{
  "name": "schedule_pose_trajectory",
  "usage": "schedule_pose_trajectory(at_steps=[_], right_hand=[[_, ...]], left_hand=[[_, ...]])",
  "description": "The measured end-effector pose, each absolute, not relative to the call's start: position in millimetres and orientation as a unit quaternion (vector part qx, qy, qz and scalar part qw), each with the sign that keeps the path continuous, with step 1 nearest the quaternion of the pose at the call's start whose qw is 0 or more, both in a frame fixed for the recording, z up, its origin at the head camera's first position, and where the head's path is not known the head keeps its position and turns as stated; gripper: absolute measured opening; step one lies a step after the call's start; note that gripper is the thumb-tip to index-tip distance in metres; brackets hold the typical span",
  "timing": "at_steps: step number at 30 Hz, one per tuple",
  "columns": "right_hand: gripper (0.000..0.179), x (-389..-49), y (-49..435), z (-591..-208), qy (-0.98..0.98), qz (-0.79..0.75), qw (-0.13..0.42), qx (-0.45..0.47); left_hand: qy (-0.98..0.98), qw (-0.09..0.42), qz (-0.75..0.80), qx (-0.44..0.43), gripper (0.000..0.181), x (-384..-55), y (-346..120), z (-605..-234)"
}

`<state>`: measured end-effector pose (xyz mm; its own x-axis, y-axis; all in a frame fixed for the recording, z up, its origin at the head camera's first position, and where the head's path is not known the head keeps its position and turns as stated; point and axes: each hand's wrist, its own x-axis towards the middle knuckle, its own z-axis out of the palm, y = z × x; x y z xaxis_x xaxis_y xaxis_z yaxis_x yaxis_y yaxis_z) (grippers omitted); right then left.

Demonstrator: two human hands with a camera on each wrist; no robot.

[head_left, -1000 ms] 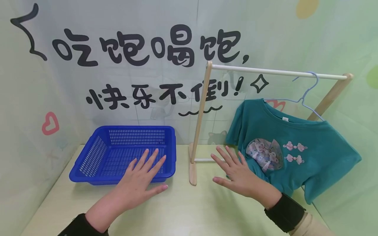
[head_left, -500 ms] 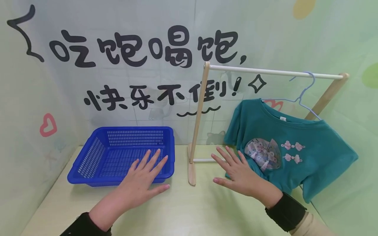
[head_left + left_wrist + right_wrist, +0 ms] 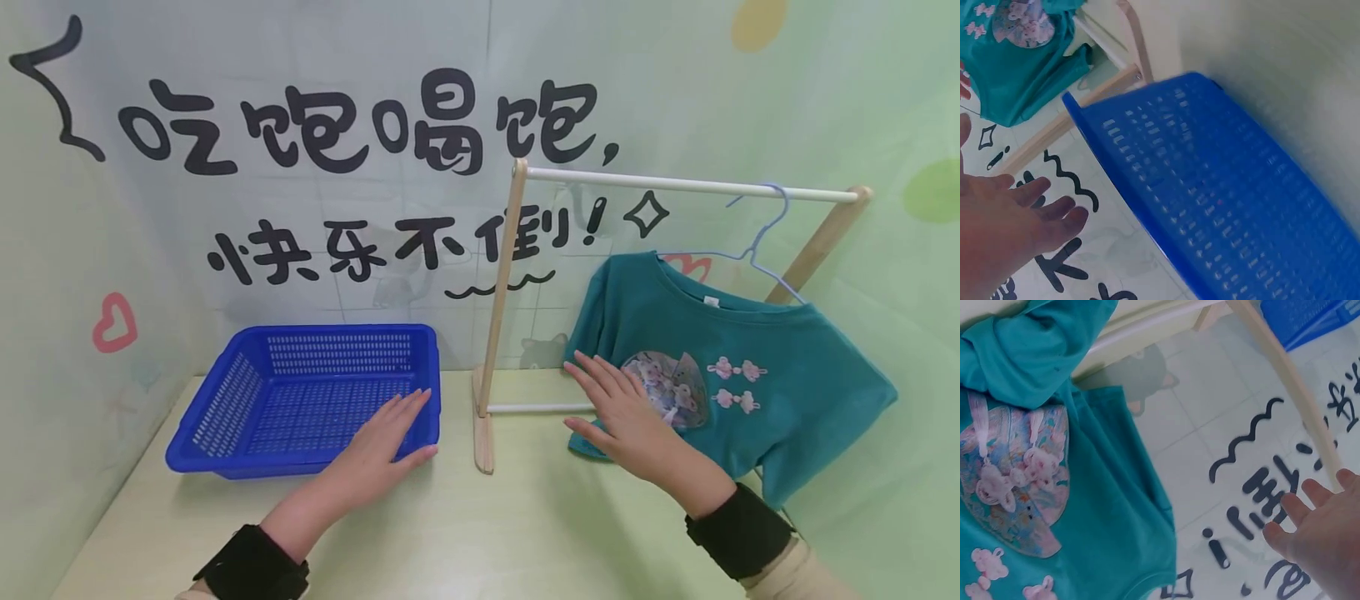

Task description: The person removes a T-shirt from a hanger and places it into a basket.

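My left hand [image 3: 375,450] is over the front right corner of a blue plastic basket [image 3: 255,468], its fingers extended and holding nothing. The basket is perforated, and nothing lies inside it. In front of a teal T-shirt [image 3: 795,375] my right hand [image 3: 637,433] hovers with straight fingers and thumb apart, overlapping part of its printed patch. A light purple hanger [image 3: 759,242] carries the shirt, hooked over the white bar [image 3: 660,182] of a small wooden clothes rack [image 3: 501,292]. In the right wrist view the shirt [image 3: 1116,487] fills the left side, apart from the fingers.
The basket and rack stand side by side on a pale table [image 3: 465,533]. Behind them is a wall sheet [image 3: 360,50] with large black lettering. The rack's lower white rod [image 3: 536,408] runs close above the tabletop. A green-tinted sheet [image 3: 900,275] borders the right side.
The left hand has shifted slightly right and its fingers have drawn closer together. The right hand has moved a little right, toward the shirt. The head view has turned slightly.
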<state>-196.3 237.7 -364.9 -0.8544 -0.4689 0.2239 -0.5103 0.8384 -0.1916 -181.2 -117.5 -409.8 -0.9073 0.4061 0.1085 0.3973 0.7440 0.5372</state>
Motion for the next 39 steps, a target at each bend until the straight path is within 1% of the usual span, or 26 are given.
schedule_pose_trajectory(at_steps=[4,7,9,12,18,21,26,30,33,36,39], right_hand=[[0.071,-204.7,252.3,-357.7,-0.956,0.146,0.115,0.229],[0.070,-209.0,265.4,-349.8,-0.953,0.166,0.144,0.207],[0.069,-210.4,275.6,-344.0,-0.951,0.177,0.164,0.192],[0.067,-210.0,293.1,-334.1,-0.949,0.198,0.190,0.158],[0.065,-203.4,327.5,-317.2,-0.945,0.216,0.237,0.055],[0.064,-201.8,344.0,-312.9,-0.941,0.224,0.254,0.009],[0.063,-202.1,372.5,-308.6,-0.929,0.226,0.288,-0.058],[0.057,-199.6,388.7,-306.6,-0.900,0.234,0.355,-0.098],[0.052,-197.3,397.5,-304.0,-0.876,0.235,0.408,-0.108],[0.052,-196.8,404.9,-299.9,-0.872,0.229,0.418,-0.111],[0.054,-197.5,409.4,-295.5,-0.883,0.224,0.397,-0.112]], left_hand=[[0.915,0.040,0.339,0.217,0.081,-187.0,-106.5,-411.2],[0.904,0.049,0.372,0.207,0.080,-192.7,-97.5,-411.3],[0.898,0.046,0.389,0.199,0.080,-197.2,-91.6,-411.1],[0.886,0.035,0.418,0.196,0.080,-204.7,-81.6,-409.0],[0.860,0.011,0.472,0.194,0.082,-217.3,-57.6,-405.1],[0.860,0.001,0.476,0.186,0.084,-225.9,-45.2,-404.4],[0.864,-0.032,0.470,0.179,0.084,-243.5,-28.7,-403.0],[0.859,-0.052,0.479,0.174,0.084,-253.0,-20.1,-400.6],[0.854,-0.062,0.488,0.170,0.082,-257.2,-15.2,-398.8],[0.849,-0.064,0.498,0.166,0.080,-261.5,-11.4,-397.9],[0.842,-0.057,0.512,0.157,0.079,-265.6,-9.1,-397.2]])
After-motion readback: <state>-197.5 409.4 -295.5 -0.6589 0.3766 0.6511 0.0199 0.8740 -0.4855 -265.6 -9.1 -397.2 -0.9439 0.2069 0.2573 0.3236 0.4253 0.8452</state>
